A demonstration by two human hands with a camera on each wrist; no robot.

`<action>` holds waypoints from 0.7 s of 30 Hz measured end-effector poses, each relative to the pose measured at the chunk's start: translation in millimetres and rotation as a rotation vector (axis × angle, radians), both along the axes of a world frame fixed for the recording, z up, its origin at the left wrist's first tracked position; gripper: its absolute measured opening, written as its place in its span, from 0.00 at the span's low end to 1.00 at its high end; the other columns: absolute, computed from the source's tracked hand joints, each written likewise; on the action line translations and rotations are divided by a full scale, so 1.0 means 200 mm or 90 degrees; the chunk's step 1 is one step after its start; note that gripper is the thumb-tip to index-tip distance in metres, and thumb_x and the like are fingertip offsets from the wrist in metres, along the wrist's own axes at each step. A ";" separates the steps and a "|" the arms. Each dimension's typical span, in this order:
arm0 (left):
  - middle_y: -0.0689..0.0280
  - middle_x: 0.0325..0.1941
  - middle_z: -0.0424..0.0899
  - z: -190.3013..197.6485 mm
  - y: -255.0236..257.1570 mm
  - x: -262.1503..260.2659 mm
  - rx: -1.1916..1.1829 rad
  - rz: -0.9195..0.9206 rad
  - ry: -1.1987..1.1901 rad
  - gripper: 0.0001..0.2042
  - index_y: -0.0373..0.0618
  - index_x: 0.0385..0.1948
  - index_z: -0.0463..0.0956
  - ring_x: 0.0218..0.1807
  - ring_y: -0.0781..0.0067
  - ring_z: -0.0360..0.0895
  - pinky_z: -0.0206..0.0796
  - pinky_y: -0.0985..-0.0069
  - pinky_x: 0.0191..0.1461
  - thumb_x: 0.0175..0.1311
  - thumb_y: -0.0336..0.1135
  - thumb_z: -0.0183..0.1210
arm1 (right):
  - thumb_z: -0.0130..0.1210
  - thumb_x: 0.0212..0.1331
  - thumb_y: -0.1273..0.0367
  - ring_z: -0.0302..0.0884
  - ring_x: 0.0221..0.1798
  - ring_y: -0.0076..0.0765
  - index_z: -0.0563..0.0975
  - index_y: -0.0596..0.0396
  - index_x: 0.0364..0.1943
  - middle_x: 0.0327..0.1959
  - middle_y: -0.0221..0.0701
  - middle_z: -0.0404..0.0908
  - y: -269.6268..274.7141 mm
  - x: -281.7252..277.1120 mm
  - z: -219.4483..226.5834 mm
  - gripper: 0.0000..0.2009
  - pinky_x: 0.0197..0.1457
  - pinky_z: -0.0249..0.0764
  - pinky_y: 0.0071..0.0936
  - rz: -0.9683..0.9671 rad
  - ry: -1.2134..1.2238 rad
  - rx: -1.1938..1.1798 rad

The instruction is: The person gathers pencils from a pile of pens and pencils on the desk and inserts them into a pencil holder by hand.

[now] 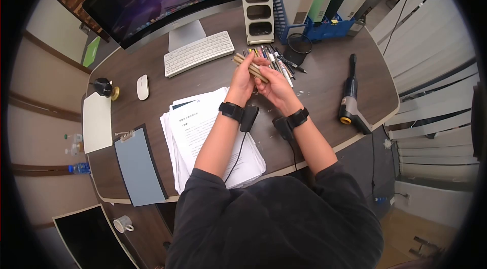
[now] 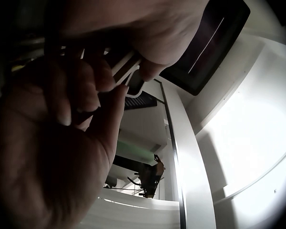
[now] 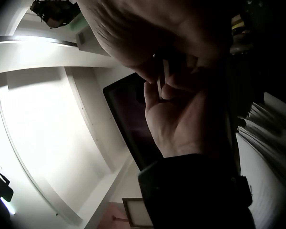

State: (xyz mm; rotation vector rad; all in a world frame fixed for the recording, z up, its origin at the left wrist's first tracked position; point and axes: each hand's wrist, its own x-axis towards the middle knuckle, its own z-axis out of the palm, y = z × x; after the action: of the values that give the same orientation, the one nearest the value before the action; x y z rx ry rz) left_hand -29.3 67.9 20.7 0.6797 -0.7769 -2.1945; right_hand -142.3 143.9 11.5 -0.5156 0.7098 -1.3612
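Several thin tan sticks, perhaps pencils (image 1: 258,73), lie in a bundle between the two hands above the desk. The left hand (image 1: 242,82) grips them with curled fingers, and their upper ends stick out past it. At the lower end the right hand (image 1: 276,86) pinches the bundle with thumb and fingers. Both wrist views are dark; the left one shows fingers of the right hand (image 2: 57,138) on the sticks. Right behind the hands, loose pens (image 1: 281,68) lie on the desk beside a black mesh pen cup (image 1: 295,57).
Printed papers (image 1: 195,129) lie left of the forearms, next to a blue clipboard (image 1: 140,167). Further back are a keyboard (image 1: 199,54), a mouse (image 1: 143,87), a monitor (image 1: 162,0), a beige rack (image 1: 258,13) and a blue file holder (image 1: 329,29). At right lies a handheld vacuum (image 1: 350,99).
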 end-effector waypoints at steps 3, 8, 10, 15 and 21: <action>0.58 0.46 0.83 -0.03 -0.04 0.02 -0.062 -0.034 -0.103 0.24 0.41 0.52 0.76 0.44 0.69 0.79 0.70 0.75 0.46 0.69 0.54 0.53 | 0.48 0.73 0.63 0.71 0.25 0.21 0.74 0.57 0.44 0.26 0.27 0.76 -0.06 -0.07 0.02 0.11 0.27 0.69 0.16 -0.024 -0.066 0.036; 0.57 0.53 0.78 -0.04 -0.06 0.10 0.004 0.084 -0.077 0.22 0.44 0.55 0.69 0.54 0.65 0.75 0.65 0.69 0.55 0.68 0.50 0.54 | 0.43 0.75 0.63 0.69 0.27 0.26 0.71 0.59 0.43 0.27 0.30 0.73 -0.36 -0.22 -0.05 0.12 0.31 0.71 0.23 -0.160 -0.121 0.122; 0.56 0.52 0.78 -0.07 -0.08 0.12 0.009 0.103 -0.062 0.21 0.44 0.53 0.70 0.54 0.65 0.75 0.66 0.69 0.54 0.68 0.49 0.53 | 0.42 0.75 0.63 0.70 0.27 0.30 0.70 0.60 0.40 0.27 0.33 0.73 -0.48 -0.22 -0.05 0.13 0.30 0.71 0.25 -0.247 -0.080 0.160; 0.58 0.44 0.84 -0.06 -0.09 0.16 -0.066 0.116 -0.137 0.15 0.42 0.46 0.75 0.43 0.68 0.81 0.69 0.74 0.45 0.70 0.43 0.52 | 0.46 0.72 0.61 0.72 0.25 0.29 0.71 0.61 0.42 0.27 0.34 0.74 -0.69 -0.22 -0.05 0.14 0.25 0.68 0.24 -0.294 -0.007 0.199; 0.60 0.39 0.85 -0.02 -0.10 0.21 -0.121 0.128 -0.171 0.11 0.42 0.43 0.77 0.38 0.71 0.82 0.70 0.77 0.41 0.70 0.39 0.53 | 0.49 0.71 0.60 0.73 0.25 0.27 0.72 0.60 0.46 0.30 0.34 0.76 -0.82 -0.22 -0.05 0.15 0.23 0.69 0.23 -0.274 0.190 0.236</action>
State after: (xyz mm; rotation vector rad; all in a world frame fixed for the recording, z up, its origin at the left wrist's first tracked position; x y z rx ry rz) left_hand 12.7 47.8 16.5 0.9247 -0.9929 -1.8433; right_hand -185.9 -20.9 2.0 -0.2762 1.3461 -1.5144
